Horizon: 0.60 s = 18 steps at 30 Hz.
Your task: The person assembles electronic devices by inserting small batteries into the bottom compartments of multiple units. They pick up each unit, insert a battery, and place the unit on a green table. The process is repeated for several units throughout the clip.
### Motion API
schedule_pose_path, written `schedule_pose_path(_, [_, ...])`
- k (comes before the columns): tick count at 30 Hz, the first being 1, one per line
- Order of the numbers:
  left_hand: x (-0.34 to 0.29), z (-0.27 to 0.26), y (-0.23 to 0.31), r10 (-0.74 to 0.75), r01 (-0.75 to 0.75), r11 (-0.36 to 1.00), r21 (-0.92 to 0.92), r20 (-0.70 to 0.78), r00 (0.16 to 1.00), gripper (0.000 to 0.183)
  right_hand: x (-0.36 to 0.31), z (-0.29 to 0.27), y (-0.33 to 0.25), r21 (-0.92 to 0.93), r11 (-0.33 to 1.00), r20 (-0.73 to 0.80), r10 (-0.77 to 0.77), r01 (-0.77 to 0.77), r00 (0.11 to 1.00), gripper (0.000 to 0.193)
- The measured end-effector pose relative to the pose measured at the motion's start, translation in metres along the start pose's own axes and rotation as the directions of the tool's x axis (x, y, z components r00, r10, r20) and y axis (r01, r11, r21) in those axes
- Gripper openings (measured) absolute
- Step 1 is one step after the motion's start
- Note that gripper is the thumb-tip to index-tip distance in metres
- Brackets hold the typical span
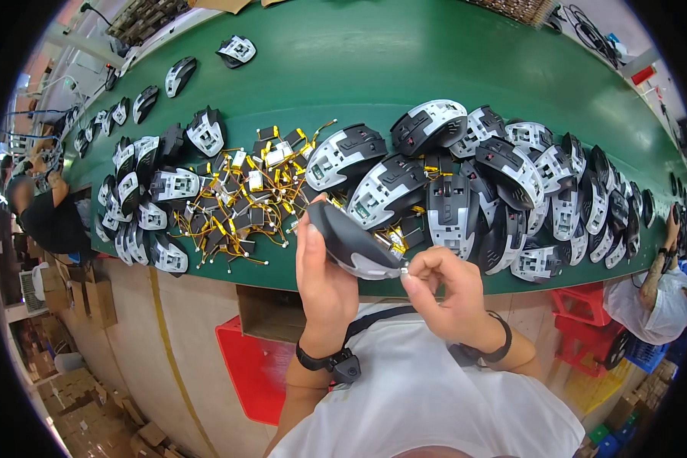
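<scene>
My left hand grips a black computer mouse shell, tilted on its side in front of my chest. At the mouse's right end, my right hand pinches thumb and forefinger together beside a tiny pale piece, too small to name. Just beyond, on the green table, lies a loose pile of small black battery packs with yellow tape and thin wires ending in white plugs. Several half-open black and white mice lie right behind my hands.
More mice crowd the right and left of the table. A single mouse lies farther back. Below the table edge are a cardboard box, a red stool and red crates. A co-worker sits at each side.
</scene>
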<state>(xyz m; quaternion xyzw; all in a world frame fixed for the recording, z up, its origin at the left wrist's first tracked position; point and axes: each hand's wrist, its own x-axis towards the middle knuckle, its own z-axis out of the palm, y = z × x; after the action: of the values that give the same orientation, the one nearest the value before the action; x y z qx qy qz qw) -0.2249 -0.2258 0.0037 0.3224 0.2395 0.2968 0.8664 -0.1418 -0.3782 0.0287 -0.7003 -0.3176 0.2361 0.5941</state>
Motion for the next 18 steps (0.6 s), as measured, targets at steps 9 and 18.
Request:
schedule_pose_path(9, [0.006, 0.008, -0.01, 0.247, -0.237, 0.956, 0.171, -0.041, 0.968, 0.072, 0.004, -0.009, -0.002, 0.153, 0.984, -0.075, -0.081, 0.091, 0.994, 0.008])
schedule_pose_path(18, [0.004, 0.034, -0.013, 0.5, -0.404, 0.738, 0.541, -0.036, 0.865, 0.077, 0.014, -0.007, 0.002, 0.191, 0.98, 0.0, 0.055, -0.054, 0.999, 0.008])
